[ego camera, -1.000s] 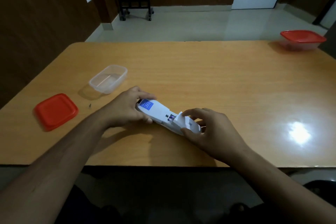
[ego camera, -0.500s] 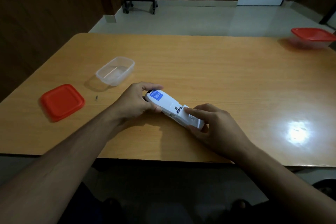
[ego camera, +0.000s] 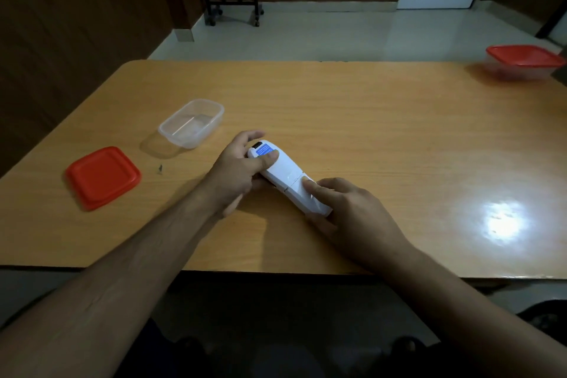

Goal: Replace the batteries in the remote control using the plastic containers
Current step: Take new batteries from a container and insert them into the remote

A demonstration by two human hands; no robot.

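A white remote control (ego camera: 283,173) with a blue label lies face down near the table's front, angled from upper left to lower right. My left hand (ego camera: 237,169) grips its upper end, thumb across the label. My right hand (ego camera: 343,212) holds the lower end, its forefinger pressing on the battery cover, which sits flush on the remote's back. No batteries show. An open clear plastic container (ego camera: 191,123) looks empty to the left. Its red lid (ego camera: 102,177) lies flat further left.
A second clear container with a red lid on (ego camera: 526,62) stands at the table's far right corner. A small dark speck (ego camera: 160,168) lies between the red lid and my left hand. The wooden table (ego camera: 368,120) shows a bright light glare at right.
The battery cover, raised and showing batteries a second ago, now sits shut on the remote. My right forefinger has slid up onto it; my left thumb moved over the label.
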